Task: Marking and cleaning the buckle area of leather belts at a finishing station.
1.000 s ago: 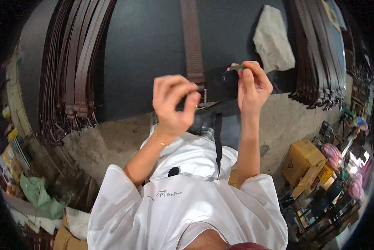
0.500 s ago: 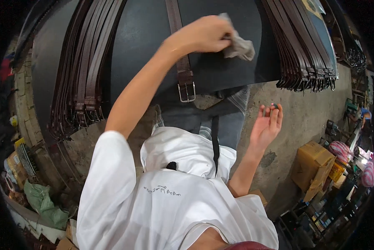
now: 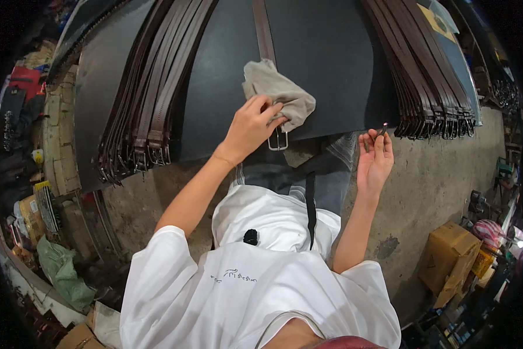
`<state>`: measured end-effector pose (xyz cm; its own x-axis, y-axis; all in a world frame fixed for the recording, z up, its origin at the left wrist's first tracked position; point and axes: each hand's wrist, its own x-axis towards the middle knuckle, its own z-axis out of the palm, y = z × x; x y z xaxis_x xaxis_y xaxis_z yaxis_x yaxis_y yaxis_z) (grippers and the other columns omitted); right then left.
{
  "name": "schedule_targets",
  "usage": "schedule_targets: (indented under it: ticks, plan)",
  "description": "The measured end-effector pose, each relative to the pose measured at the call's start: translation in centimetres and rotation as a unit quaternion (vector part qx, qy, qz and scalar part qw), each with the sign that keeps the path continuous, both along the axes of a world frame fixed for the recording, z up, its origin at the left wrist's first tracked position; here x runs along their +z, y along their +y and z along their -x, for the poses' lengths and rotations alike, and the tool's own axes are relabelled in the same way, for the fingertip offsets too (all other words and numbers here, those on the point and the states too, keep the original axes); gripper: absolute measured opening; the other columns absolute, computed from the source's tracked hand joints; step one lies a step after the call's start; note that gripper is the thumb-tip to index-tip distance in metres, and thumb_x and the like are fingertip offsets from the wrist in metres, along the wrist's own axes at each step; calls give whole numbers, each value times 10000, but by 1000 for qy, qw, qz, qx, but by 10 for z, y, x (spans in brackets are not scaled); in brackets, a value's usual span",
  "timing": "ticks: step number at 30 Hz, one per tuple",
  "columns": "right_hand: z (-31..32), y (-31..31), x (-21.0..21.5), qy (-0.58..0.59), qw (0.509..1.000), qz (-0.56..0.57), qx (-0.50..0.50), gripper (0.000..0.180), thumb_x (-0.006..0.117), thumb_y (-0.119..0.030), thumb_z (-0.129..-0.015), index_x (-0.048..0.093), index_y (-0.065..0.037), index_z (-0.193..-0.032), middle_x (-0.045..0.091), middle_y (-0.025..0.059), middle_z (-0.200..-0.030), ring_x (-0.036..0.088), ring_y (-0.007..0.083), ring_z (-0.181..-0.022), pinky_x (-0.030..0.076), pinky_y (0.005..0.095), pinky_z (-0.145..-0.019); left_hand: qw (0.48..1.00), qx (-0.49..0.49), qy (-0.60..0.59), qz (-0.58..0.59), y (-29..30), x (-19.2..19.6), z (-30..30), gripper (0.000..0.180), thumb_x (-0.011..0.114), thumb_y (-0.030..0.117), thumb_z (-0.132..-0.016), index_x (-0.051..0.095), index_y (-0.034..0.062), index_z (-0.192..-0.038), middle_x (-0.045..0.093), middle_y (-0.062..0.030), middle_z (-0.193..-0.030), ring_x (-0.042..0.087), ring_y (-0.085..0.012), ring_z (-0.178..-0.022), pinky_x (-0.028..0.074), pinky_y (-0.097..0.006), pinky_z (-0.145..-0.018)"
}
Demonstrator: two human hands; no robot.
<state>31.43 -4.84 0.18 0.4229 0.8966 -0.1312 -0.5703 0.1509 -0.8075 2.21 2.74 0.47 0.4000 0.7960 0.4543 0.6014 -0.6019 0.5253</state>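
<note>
My left hand (image 3: 251, 129) pinches a crumpled grey-beige cloth (image 3: 282, 96). The cloth lies over the lower part of a dark brown leather belt (image 3: 262, 29), which stretches away from me across the black tabletop (image 3: 331, 64). Below the cloth, the belt's silver buckle (image 3: 278, 145) hangs at the table's near edge. Off to the right, just short of that edge, my right hand (image 3: 374, 160) is raised with its fingers closed on a small dark thing (image 3: 383, 129) with a bright pinkish tip. Its kind is too small to make out.
Stacks of brown belts lie at the left (image 3: 156, 87) and right (image 3: 430, 81), buckles over the near edge. A cardboard box (image 3: 447, 256) stands on the floor at right. A green sack (image 3: 63, 270) lies at lower left.
My left hand has brought the cloth left and toward me, onto the belt just above its buckle. My right hand still holds the small thing, now nearer the table edge.
</note>
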Motion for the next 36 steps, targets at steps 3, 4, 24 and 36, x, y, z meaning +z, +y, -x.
schedule_targets:
  ticks: [3,4,24,36]
  plan:
    - [8,6,0,14,1000,-11,-1,291,591,-127,-1010,533,32,-1247,657,146,-1116,637,211,-976,521,382,-929,998,45,-30,12,-10,18,16,207,787,106,-768,693,22,-932,638,-122,-977,651,-313,-872,550,-407,-787]
    - [7,-2,-3,-4,1000,16,-22,314,590,-125,-1011,524,45,-1266,650,148,-1137,634,201,-982,522,367,-913,998,45,-30,9,-15,22,19,184,767,96,-781,680,21,-925,630,-127,-971,641,-324,-882,547,-414,-794]
    - [-20,-14,-40,-16,1000,12,-20,182,633,-103,-981,652,21,-1113,674,58,-1001,641,116,-831,581,265,-778,996,-67,-2,61,-4,20,19,274,757,123,-801,660,40,-1043,590,-118,-1032,608,-326,-1006,509,-406,-849]
    - [-28,-27,-50,-11,999,23,-42,242,679,-79,-946,639,44,-1151,689,106,-998,666,158,-828,585,286,-760,988,-96,-45,114,-19,20,47,214,713,-8,-822,724,11,-1035,665,-131,-1038,674,-293,-936,541,-351,-826]
